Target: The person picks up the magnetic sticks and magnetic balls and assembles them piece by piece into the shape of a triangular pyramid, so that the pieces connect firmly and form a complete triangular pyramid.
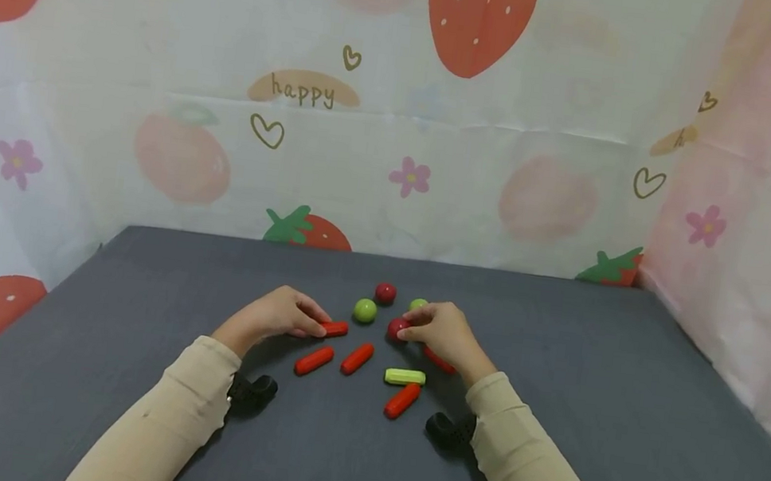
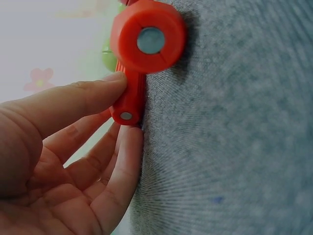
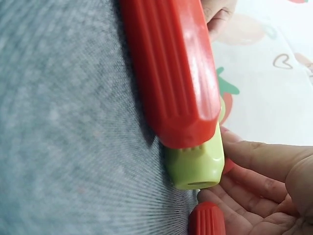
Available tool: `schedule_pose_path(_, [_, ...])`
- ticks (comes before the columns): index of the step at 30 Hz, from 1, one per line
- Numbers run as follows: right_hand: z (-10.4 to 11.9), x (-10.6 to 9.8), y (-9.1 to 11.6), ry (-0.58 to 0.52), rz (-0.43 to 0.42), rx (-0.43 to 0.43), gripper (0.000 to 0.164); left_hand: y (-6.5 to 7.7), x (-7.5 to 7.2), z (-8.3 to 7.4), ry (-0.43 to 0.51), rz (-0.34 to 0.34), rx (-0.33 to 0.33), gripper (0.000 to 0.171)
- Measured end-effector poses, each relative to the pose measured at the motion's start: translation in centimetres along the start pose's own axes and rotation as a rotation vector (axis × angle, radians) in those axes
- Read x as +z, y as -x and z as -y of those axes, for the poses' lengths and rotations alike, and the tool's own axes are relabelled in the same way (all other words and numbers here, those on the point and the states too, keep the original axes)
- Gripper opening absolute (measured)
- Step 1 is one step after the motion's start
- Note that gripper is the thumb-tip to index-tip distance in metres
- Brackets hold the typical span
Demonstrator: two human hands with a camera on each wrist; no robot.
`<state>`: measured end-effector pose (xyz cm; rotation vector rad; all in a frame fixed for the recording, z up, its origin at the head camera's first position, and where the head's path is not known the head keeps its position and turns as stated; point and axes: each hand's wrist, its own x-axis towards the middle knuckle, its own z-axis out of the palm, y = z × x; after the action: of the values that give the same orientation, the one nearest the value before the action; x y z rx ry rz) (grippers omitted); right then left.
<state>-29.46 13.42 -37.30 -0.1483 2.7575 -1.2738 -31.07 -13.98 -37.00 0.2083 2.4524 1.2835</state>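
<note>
In the head view my left hand (image 1: 286, 312) pinches a red magnetic rod (image 1: 334, 329) low over the table. The left wrist view shows the thumb against that rod's side and a round silver magnet (image 2: 126, 116) in its end. My right hand (image 1: 442, 332) holds a red ball (image 1: 398, 329) between thumb and fingers; in the right wrist view rods mostly hide that ball. Beside the right hand lies another red rod (image 1: 439, 359), partly covered. A green ball (image 1: 365, 311) and a second red ball (image 1: 385, 293) sit between and beyond the hands.
Nearer the front lie two red rods (image 1: 314, 361) (image 1: 357, 358), a yellow-green rod (image 1: 405, 377) and one more red rod (image 1: 402, 401) against it. Another green ball (image 1: 418, 304) is half hidden behind the right hand. The grey table (image 1: 156, 285) meets a fruit-printed curtain (image 1: 363, 190).
</note>
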Motion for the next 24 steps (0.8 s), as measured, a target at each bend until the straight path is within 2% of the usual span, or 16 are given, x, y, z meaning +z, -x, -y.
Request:
schedule_pose_path(6, [-0.1, 0.3, 0.0, 0.018, -0.003, -0.023, 0.029, 0.0, -0.3, 0.2, 0.005, 0.000, -0.004, 0.030])
schedule_pose_path(13, [-1.2, -0.4, 0.5, 0.017, -0.055, -0.054, 0.033, -0.4, 0.8, -0.2, 0.043, 0.000, -0.006, 0.028])
schedule_pose_path(17, [-0.9, -0.7, 0.6, -0.085, -0.053, -0.048, 0.036, -0.3, 0.5, -0.2, 0.060, -0.002, -0.015, 0.028])
schedule_pose_path(21, [-0.2, -0.8, 0.8, -0.259, -0.025, 0.002, 0.037, -0.1, 0.2, -0.1, 0.082, -0.009, -0.011, 0.029])
schedule_pose_path(24, [0.3, -0.7, 0.9, -0.374, 0.000, 0.010, 0.039, 0.1, -0.2, 0.0, 0.090, -0.005, -0.001, 0.030])
